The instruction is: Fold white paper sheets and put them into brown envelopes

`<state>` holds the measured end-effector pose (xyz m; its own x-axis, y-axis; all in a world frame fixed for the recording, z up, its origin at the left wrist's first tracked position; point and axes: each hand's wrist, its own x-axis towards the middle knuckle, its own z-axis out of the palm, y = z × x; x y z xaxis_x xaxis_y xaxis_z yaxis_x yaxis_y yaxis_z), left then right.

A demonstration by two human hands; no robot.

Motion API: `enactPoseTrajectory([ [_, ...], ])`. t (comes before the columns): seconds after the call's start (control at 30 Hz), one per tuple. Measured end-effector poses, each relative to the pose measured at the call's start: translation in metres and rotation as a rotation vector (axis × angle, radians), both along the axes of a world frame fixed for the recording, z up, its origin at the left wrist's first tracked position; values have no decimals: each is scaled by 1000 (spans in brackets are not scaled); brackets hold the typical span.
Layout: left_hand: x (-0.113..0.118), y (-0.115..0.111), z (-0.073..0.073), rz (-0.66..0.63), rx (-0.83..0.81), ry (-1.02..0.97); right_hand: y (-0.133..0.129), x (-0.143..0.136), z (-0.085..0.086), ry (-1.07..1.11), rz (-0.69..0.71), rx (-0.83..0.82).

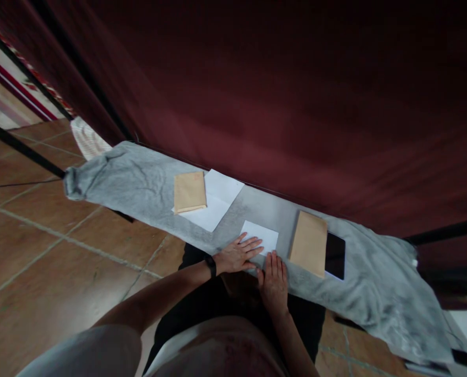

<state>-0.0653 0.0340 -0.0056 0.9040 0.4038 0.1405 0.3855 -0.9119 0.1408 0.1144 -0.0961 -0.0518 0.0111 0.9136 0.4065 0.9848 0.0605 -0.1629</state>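
A small white sheet of paper (265, 234), perhaps folded, lies on the grey cloth in front of me. My left hand (239, 253) rests flat across its near left part, with the fingers stretched out to the right. At the paper's near right edge lies my right hand (274, 280), its fingers straight and pointing away from me. Neither hand grips anything. To the left, a brown envelope (189, 191) overlaps a larger creased white sheet (219, 196). Another brown envelope (308, 243) sits to the right of my hands.
A dark-screened tablet or phone (336, 255) lies partly beside and under the right envelope. The grey cloth (139, 175) covers a long narrow table. Behind it hangs a dark red curtain (257, 104). Black poles (21, 146) stand at the left, over a tiled floor (60, 230).
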Motion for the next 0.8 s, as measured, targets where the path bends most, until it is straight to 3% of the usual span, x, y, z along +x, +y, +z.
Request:
enactPoseTrajectory([
  [0.3, -20, 2, -5, 33, 18, 11, -5, 4, 1, 9, 7, 1],
  [0.53, -23, 0, -2, 49, 27, 11, -8, 6, 2, 74, 40, 61],
  [0.67, -23, 0, -2, 43, 3, 30, 9, 0, 10, 143, 21, 52],
  [0.8, -23, 1, -6, 43, 2, 24, 40, -16, 18, 148, 102, -43],
])
